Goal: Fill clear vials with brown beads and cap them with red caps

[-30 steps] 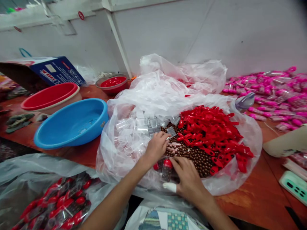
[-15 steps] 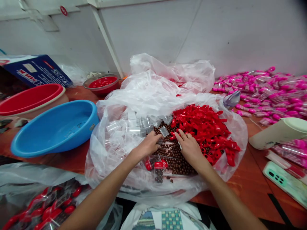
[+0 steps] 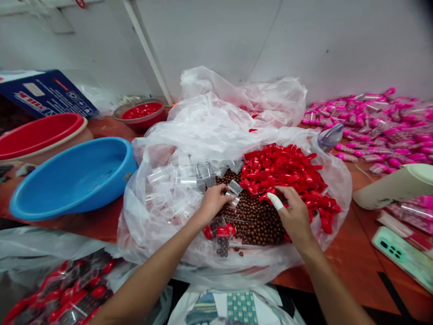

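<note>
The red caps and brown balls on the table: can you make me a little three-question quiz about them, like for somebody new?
1. True or false: the right hand rests on the pile of red caps.
2. What does the left hand pinch in its fingers? A) a clear tube B) a pink tube C) a spoon
3. Fill in: the bowl left of the plastic sheet nearest the person is ____ in colour.

Key:
1. True.
2. A, a small clear tube, held over the brown balls.
3. Blue: the blue basin.
</note>
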Demonstrator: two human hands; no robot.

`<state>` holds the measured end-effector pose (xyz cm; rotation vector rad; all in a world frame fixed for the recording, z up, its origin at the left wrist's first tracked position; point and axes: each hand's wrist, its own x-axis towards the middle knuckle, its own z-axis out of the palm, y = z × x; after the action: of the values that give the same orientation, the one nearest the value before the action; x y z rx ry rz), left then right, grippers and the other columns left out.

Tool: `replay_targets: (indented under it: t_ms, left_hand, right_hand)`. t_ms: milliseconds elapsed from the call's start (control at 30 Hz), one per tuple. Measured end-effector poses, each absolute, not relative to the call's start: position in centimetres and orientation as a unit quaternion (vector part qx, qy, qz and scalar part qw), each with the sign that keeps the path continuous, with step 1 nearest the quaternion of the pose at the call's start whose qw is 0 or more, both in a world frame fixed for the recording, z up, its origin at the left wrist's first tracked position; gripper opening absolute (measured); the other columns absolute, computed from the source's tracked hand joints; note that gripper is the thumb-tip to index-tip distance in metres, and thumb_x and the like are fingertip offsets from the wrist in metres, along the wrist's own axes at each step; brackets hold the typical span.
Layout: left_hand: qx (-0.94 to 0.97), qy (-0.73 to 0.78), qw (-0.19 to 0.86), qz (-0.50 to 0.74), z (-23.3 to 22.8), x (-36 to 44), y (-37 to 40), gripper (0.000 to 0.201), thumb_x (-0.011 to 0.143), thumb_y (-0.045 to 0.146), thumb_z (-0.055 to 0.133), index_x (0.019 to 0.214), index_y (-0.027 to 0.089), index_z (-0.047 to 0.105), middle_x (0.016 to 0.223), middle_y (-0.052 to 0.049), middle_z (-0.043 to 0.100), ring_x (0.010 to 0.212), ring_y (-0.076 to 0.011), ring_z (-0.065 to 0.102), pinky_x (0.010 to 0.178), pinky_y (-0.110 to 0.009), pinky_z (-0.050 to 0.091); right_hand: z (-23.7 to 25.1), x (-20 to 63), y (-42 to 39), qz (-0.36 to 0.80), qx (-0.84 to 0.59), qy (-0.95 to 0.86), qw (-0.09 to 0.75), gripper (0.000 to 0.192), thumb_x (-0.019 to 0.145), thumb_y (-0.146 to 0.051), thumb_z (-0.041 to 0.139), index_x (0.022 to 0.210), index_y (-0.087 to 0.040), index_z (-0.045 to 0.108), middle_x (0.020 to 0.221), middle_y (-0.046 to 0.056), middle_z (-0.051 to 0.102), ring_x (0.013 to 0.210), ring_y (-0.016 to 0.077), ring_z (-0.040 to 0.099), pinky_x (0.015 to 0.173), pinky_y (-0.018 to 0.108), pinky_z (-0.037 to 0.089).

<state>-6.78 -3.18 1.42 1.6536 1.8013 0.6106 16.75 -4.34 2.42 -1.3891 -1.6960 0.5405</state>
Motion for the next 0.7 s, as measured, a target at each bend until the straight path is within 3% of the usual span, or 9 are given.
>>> replay_targets:
  t_ms: [167,367,467,567,700]
  left_hand:
    - [0.626,0.661,0.33,0.251,0.3,-4.5,-3.0,0.028,0.064,0.038,0.068,0.084,0.018,0.065,0.071,0.0,0.065,0.063,-0.015,0.056,0.056,-0.023,0.035]
    - [0.644,0.61,0.372,0.274,0.5,-2.4,-2.9,0.025,0.064,0.037,0.069,0.078,0.017,0.064,0.071,0.001,0.064,0.064,-0.0143,0.057,0.057,-0.022,0.037]
    - [0.611,0.6,0.441,0.267,0.2,-1.8,-2.8,0.024,0.064,0.036,0.068,0.077,0.016,0.062,0.066,0.001,0.061,0.058,-0.0131,0.056,0.052,-0.022,0.039]
    - [0.551,0.584,0.536,0.263,-0.4,-1.4,-2.7,0.024,0.065,0.035,0.066,0.076,0.016,0.058,0.062,0.003,0.056,0.048,-0.0104,0.053,0.045,-0.021,0.039]
    - [0.472,0.552,0.624,0.289,-0.7,-1.2,-2.7,0.028,0.062,0.033,0.07,0.074,0.016,0.051,0.057,0.006,0.052,0.04,-0.0073,0.049,0.039,-0.019,0.04]
  right_hand:
    - [2.3,17.0,-7.0,0.362,-0.592,-0.524,0.493,0.047,0.079,-0.041,0.059,0.122,-0.025,0.048,0.102,0.004,0.061,0.09,0.019,0.058,0.08,0.035,0.047]
    - [2.1,17.2,-8.7,0.444,-0.591,-0.456,0.496,0.053,0.076,-0.042,0.062,0.124,-0.025,0.048,0.106,0.005,0.061,0.094,0.0202,0.059,0.082,0.036,0.049]
    - [2.0,17.5,-9.0,0.471,-0.595,-0.426,0.492,0.057,0.075,-0.042,0.063,0.126,-0.024,0.047,0.106,0.006,0.062,0.086,0.0196,0.063,0.075,0.035,0.052]
    - [1.6,17.9,-9.0,0.504,-0.576,-0.403,0.502,0.054,0.076,-0.04,0.062,0.126,-0.025,0.046,0.108,0.006,0.063,0.076,0.0175,0.065,0.07,0.034,0.053]
    - [0.9,18.3,-8.7,0.531,-0.538,-0.371,0.54,0.045,0.075,-0.035,0.063,0.118,-0.026,0.052,0.112,0.005,0.062,0.082,0.0182,0.065,0.074,0.035,0.053]
